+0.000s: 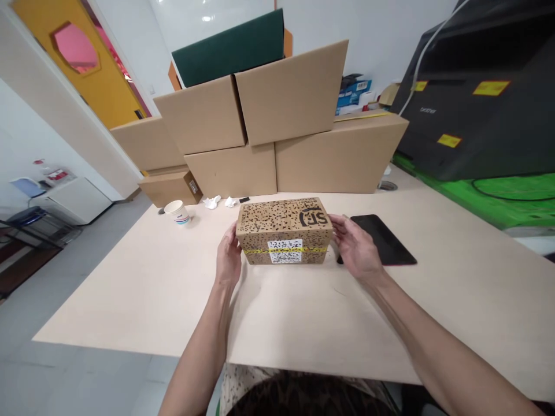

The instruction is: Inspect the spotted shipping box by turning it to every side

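A speckled brown cardboard box (255,242) with a white label and a yellow strip along its front rests on, or just above, the pale table (173,300). Against its left end is my left hand (229,257), fingers wrapped round the side and partly hidden behind it. My right hand (356,245) is at the opposite end, its fingertips on the box's right side. Between them the two hands hold the box. Just right of it a black flat pad (385,240) lies partly under my right hand.
Plain cardboard boxes (325,162) are stacked along the back, a dark green box (234,49) on top. A paper cup (177,212) and crumpled tissues (212,202) stand at the back left. Large black equipment (468,127) is at the right.
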Demonstrator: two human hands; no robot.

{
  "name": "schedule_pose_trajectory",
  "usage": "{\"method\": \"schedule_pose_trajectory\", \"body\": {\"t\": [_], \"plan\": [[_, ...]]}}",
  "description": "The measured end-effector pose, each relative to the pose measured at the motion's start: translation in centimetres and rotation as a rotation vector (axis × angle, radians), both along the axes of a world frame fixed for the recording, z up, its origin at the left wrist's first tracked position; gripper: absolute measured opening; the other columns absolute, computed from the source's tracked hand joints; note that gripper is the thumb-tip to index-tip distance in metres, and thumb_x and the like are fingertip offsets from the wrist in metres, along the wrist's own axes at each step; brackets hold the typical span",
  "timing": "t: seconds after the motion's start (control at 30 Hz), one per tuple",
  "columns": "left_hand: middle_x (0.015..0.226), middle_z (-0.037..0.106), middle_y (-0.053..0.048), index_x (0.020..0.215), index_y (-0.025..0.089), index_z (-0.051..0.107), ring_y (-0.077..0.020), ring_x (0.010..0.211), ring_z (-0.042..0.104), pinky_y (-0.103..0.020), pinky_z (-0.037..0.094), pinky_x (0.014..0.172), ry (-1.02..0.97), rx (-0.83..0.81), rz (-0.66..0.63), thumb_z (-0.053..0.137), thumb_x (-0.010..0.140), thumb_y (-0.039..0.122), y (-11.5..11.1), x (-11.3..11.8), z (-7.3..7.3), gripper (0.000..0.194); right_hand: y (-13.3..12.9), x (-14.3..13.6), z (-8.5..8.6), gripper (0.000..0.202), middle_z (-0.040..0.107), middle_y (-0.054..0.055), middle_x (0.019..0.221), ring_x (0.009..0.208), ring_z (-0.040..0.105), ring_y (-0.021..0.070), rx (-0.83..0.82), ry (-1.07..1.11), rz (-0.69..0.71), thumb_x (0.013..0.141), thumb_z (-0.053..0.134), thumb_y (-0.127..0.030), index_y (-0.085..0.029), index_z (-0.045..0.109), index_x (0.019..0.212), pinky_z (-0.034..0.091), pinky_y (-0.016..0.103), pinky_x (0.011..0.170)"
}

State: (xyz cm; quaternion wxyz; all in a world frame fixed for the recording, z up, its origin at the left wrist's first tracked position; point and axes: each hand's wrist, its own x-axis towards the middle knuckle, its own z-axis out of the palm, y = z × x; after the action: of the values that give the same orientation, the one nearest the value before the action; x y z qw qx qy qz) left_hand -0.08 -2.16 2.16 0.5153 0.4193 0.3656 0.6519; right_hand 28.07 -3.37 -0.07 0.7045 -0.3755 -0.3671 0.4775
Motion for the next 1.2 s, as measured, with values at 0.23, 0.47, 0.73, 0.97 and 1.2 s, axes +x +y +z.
{"method": "schedule_pose_trajectory", "body": {"t": [0.23, 0.47, 0.73, 0.97, 1.2], "plan": [[0.12, 0.079, -0.005, 0.106, 0.025, 0.081, -0.0278, 0.126, 0.066, -0.039, 0.05, 0.105, -0.078, 0.091, 0.03, 0.069, 0.087, 0.062, 0.0, 0.0, 0.5, 0.043, -0.3, -0.2, 0.4, 0.033, 0.08, 0.006, 0.114, 0.116, 0.071, 0.0268, 0.058, 0.042, 0.029, 0.087, 0.068, -0.057, -0.03, 0.08, 0.101, 0.057, 0.044, 0.101], [0.125, 0.079, -0.006, 0.105, 0.023, 0.081, -0.0303, 0.132, 0.064, -0.04, 0.049, 0.11, -0.099, -0.047, 0.099, 0.08, 0.078, 0.057, 0.4, 0.0, -0.2, 0.044, 0.0, -0.1, 0.0, 0.034, 0.08, 0.007, 0.093, 0.094, 0.074, 0.0248, -0.041, 0.094, -0.01, 0.081, 0.076, -0.059, -0.026, 0.081, 0.086, 0.06, 0.039, 0.086], [0.145, 0.069, -0.01, 0.126, 0.022, 0.072, -0.0361, 0.144, 0.055, -0.048, 0.043, 0.12, -0.007, -0.126, -0.031, 0.088, 0.071, 0.044, 0.4, -0.1, -0.7, 0.062, -0.2, -0.4, 0.0, 0.037, 0.081, 0.005, 0.099, 0.094, 0.074, 0.022, -0.082, 0.057, 0.036, 0.072, 0.085, -0.06, -0.026, 0.084, 0.087, 0.06, 0.032, 0.083], [0.151, 0.065, -0.007, 0.125, 0.027, 0.076, -0.0352, 0.152, 0.046, -0.048, 0.037, 0.126, -0.083, -0.02, -0.076, 0.092, 0.066, 0.037, 0.5, -0.1, -0.5, 0.061, 0.2, 0.0, 0.2, 0.032, 0.082, 0.003, 0.107, 0.108, 0.073, 0.0217, -0.017, 0.188, -0.012, 0.074, 0.083, -0.053, -0.028, 0.085, 0.094, 0.058, 0.032, 0.098], [0.142, 0.071, -0.007, 0.123, 0.026, 0.078, -0.0331, 0.145, 0.053, -0.045, 0.041, 0.121, -0.062, 0.106, -0.128, 0.087, 0.068, 0.028, 0.1, -0.1, -0.3, 0.056, -0.1, 0.5, 1.0, 0.029, 0.082, 0.003, 0.105, 0.106, 0.073, 0.0194, 0.062, 0.226, 0.015, 0.08, 0.077, -0.05, -0.026, 0.084, 0.093, 0.059, 0.03, 0.097]]}}
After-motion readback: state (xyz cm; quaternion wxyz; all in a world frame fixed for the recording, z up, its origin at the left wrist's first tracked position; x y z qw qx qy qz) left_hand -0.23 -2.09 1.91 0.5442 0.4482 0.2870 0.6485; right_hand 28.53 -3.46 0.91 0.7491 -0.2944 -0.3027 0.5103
